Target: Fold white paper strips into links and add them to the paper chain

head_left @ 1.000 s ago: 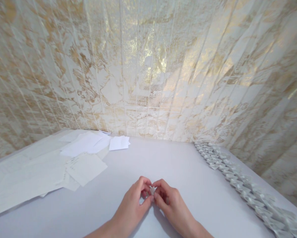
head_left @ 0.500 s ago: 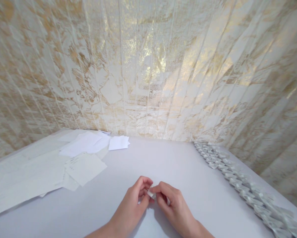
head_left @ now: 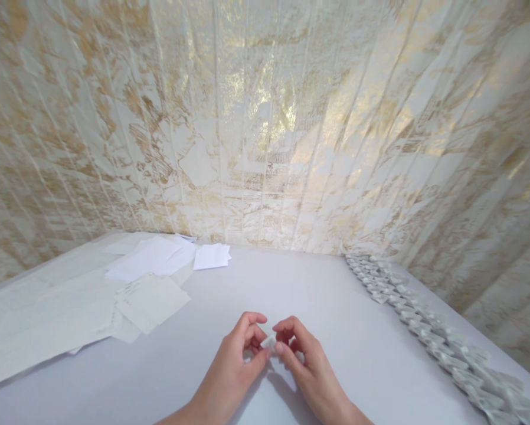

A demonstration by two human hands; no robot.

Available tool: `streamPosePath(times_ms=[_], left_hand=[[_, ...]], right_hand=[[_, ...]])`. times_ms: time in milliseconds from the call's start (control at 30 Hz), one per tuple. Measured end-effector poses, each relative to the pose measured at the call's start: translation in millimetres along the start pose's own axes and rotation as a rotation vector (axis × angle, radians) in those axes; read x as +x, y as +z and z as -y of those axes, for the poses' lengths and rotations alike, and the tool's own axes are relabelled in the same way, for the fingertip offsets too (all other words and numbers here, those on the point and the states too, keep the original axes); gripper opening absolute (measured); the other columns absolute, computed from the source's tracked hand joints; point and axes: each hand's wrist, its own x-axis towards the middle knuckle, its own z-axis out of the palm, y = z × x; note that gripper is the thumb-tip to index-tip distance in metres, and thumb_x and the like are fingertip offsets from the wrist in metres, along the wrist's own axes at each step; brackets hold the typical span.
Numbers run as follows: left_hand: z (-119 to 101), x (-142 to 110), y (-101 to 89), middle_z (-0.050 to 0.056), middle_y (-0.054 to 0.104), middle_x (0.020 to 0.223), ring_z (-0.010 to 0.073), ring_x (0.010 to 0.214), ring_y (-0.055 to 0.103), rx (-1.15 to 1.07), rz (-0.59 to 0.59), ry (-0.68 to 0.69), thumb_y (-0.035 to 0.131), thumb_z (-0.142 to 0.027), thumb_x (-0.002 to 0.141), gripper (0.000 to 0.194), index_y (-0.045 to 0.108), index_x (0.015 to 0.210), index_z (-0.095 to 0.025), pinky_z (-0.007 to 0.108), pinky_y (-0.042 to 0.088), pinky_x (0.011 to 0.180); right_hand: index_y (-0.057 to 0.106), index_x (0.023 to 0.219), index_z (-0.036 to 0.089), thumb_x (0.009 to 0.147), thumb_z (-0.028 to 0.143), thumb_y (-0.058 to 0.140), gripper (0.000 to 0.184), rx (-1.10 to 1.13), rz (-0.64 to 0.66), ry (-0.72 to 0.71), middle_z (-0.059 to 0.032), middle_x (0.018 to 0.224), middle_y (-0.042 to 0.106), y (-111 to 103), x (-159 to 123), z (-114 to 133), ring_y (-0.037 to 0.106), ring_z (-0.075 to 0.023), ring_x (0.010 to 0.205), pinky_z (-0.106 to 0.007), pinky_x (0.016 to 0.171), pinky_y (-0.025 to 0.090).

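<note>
A small folded piece of white paper is held just above the table, between my two hands. My left hand pinches its left side between thumb and fingers, with the index finger raised and curved over it. On the other side, my right hand has its thumb tip against the paper's right edge, the index finger lifted and bent. The right hand's other fingers curl behind the thumb and are partly hidden.
White paper sheets lie spread at the left, with smaller paper squares on them. A small stack of white squares is near the wall. Rows of folded paper pieces run along the right edge of the white table.
My right index finger has lifted off the folded paper, and the right thumb has come up against its edge. The paper now shows as a small peaked shape. My left index finger has opened slightly.
</note>
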Motion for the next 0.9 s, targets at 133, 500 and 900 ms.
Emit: streamPosePath(times_ms=[133,500,900], left_hand=[[-5,-2,1.7,-0.006,0.062,0.071,0.0172,0.073,0.061,0.075,0.021,0.000,0.061,-0.039,0.090,0.028,0.047,0.108,-0.023,0.027,0.043,0.074],[-15,-5,0.1,-0.008,0.059,0.067,0.0151,0.068,0.059,0.241,-0.006,0.014,0.060,-0.026,0.085,0.016,0.052,0.100,-0.025,0.025,0.042,0.071],[-4,-5,-8.6,0.000,0.069,0.094,0.0192,0.090,0.062,0.350,0.101,0.128,0.056,-0.010,0.076,0.027,0.065,0.097,-0.024,0.028,0.045,0.086]], right_hand=[[0.061,0.074,0.019,0.090,0.038,0.063,0.025,0.009,-0.006,-0.011,-0.0001,0.076,0.057,3,2,3,0.054,-0.0160,0.071,-0.026,0.066,0.040],[0.059,0.069,0.018,0.088,0.045,0.064,0.033,0.078,-0.022,-0.001,0.0014,0.071,0.054,1,4,3,0.050,-0.0149,0.068,-0.026,0.066,0.037],[0.066,0.079,0.015,0.084,0.056,0.066,0.041,0.284,0.105,0.195,0.0005,0.068,0.058,-10,12,-13,0.048,-0.0125,0.062,-0.025,0.061,0.039]])
